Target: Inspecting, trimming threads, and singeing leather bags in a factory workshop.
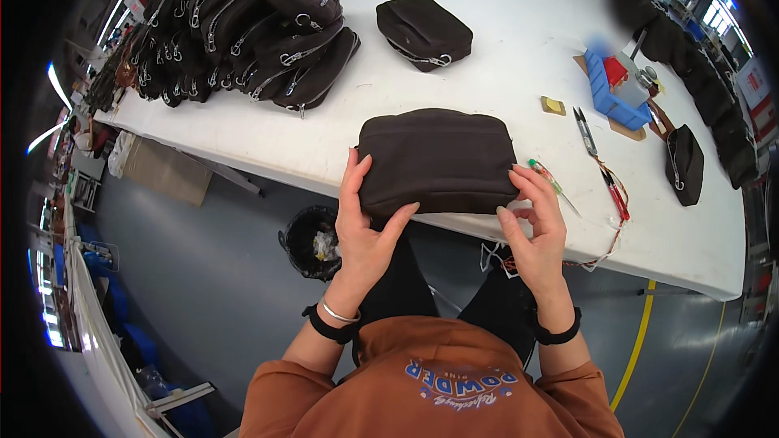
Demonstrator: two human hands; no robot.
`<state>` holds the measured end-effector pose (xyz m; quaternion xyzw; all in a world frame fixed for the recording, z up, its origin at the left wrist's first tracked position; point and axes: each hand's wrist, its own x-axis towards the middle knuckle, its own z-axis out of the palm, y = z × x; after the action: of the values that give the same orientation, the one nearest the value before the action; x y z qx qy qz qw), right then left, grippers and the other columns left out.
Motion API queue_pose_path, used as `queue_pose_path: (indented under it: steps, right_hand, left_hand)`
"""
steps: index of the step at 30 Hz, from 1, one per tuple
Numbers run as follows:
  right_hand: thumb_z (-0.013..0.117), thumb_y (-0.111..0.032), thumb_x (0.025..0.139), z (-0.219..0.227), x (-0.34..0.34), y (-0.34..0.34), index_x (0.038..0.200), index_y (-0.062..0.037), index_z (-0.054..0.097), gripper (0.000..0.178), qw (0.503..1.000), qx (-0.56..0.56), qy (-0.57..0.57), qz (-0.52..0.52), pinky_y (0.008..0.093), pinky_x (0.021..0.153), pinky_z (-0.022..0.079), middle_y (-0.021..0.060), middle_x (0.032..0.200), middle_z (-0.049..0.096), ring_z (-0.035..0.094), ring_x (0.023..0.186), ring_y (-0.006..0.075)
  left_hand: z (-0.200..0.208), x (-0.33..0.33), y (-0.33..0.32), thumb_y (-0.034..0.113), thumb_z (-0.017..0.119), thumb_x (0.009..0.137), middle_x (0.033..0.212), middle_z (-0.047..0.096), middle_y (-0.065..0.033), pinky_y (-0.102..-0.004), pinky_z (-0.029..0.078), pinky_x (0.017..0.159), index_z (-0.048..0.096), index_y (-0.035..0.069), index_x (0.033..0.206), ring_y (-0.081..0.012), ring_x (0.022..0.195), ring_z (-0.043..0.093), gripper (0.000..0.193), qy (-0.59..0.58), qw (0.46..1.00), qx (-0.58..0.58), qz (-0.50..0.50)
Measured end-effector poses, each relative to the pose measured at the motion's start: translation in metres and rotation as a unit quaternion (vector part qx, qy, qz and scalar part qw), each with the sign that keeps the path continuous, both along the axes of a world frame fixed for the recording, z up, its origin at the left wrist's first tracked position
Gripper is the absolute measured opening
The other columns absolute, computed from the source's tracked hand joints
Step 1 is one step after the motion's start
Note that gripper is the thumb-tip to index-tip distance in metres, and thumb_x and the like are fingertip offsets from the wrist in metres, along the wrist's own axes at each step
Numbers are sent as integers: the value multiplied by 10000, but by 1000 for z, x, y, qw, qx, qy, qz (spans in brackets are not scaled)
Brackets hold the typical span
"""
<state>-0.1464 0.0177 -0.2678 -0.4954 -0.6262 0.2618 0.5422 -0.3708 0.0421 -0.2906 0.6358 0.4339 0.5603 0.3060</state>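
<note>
Between my two hands is a dark brown zip pouch (438, 158), at the table's near edge with a broad plain face turned up. My left hand (365, 215) grips its left end, fingers along the side and thumb at the near edge. At the right end my right hand (535, 223) holds the near corner between thumb and fingers. No zip shows on the side facing me. Another dark pouch (424, 31) with a silver zip pull lies farther back on the table.
A tall heap of dark pouches (235, 28) covers the back left of the white table (300, 142). To the right lie thread snips (584, 131), a green-handled awl (545, 172), red-handled tool (617, 195), blue bin (608, 93) and another pouch (686, 164). Below stands a black-lined waste bin (312, 242).
</note>
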Motion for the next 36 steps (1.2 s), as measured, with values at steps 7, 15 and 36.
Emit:
queue_pose_path:
  steps: [7,15,36]
  right_hand:
    - [610,18,772,4,-14,-10,1145,-25,592,376,979,121,-129,-103,355,894,433,133,1203,548,504,1094,278]
    - [580,8,818,2,-9,-1,1056,-9,630,244,981,121,-108,-103,366,932,411,136,1148,581,536,1055,288]
    - [503,135,794,6,-3,10,1417,29,227,689,958,40,278,52,366,1046,354,170,1433,297,423,1237,233]
  left_hand:
    - [9,-11,-14,-163,563,781,1537,4,-154,-361,369,1064,199,20,1431,-258,1365,267,768,24,996,-28,-85]
    - [1,-35,-18,-58,398,926,1486,213,-177,-357,432,991,265,5,1413,-284,1301,384,509,-75,995,-60,-32]
    - [22,-9,-2,-15,446,918,1466,262,-216,-364,246,1097,57,4,1462,-258,1346,311,670,-159,971,-62,-166]
